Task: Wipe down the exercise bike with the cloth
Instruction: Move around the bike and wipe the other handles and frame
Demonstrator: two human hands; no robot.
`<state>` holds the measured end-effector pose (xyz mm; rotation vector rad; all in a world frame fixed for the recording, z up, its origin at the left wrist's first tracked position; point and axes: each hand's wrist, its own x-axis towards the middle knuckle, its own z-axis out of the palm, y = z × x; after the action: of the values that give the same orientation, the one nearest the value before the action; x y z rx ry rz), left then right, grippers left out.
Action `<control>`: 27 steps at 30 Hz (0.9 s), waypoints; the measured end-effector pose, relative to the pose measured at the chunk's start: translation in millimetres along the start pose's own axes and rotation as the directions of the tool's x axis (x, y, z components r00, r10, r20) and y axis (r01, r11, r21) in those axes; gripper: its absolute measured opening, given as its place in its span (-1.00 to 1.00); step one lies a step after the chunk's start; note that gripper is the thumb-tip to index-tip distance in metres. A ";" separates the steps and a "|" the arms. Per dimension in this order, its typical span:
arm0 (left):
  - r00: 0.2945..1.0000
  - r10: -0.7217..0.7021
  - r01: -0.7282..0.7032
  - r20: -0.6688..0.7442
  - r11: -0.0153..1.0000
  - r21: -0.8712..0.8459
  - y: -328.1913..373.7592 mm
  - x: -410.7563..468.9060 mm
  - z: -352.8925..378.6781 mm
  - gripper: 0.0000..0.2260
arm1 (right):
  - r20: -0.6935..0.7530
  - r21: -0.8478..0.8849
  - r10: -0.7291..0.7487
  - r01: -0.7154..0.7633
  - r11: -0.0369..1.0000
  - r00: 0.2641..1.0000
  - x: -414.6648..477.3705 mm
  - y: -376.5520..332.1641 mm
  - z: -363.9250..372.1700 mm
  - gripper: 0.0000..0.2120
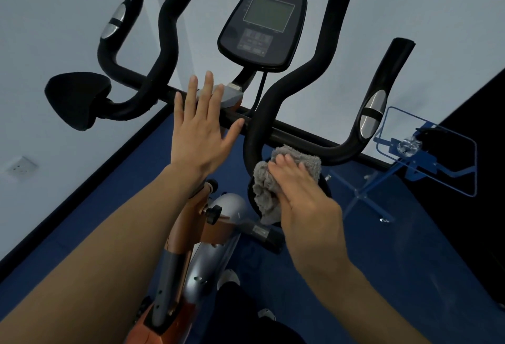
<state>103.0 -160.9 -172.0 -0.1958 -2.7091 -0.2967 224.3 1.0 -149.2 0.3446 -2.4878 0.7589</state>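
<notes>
My right hand [303, 193] is bunching the grey cloth [273, 182] against the lower bend of the exercise bike [257, 130], fingers curled over it. My left hand [203, 125] is spread flat, resting at the crossbar. I reckon the cloth is light, soft and floppy, best gripped wadded in the palm. One cloth, one bike, one console [263, 25], two elbow pads.

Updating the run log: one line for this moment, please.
left hand: open, by handlebar crossbar | right hand: pressing grey cloth on handlebar | console: untouched
</notes>
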 end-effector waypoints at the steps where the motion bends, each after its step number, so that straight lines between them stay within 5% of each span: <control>1: 1.000 0.001 -0.001 -0.001 1.000 -0.002 0.4 0.0 0.3 -0.36 | -0.040 0.026 0.030 -0.029 0.999 0.999 3.0 0.0 1.3 -0.58; 5: 1.000 0.008 -0.008 0.003 1.000 0.004 0.3 -0.4 -0.1 -0.37 | -0.085 0.074 0.017 -0.011 0.997 0.996 -8.2 -8.5 9.9 -0.74; 12: 1.000 0.001 -0.001 0.012 1.000 -0.013 1.7 -0.1 -4.0 -0.39 | 0.141 0.151 -0.201 0.180 0.972 0.969 -38.8 -7.7 -11.8 -0.77; 17: 0.999 -0.038 0.039 0.017 0.996 -0.085 -1.0 1.4 -11.5 -0.41 | 0.053 0.433 0.000 -0.023 0.901 0.999 12.5 -16.8 -39.4 -0.77; 27: 1.000 -0.016 0.016 -0.001 0.998 0.059 -28.9 37.3 -43.2 -0.44 | 0.049 0.328 0.005 -0.021 0.945 0.999 162.6 -2.5 -15.7 -0.81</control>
<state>80.4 -195.5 -123.2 -0.1571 -2.7157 -0.2211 95.5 -6.5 -49.0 0.4691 -2.4052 1.1878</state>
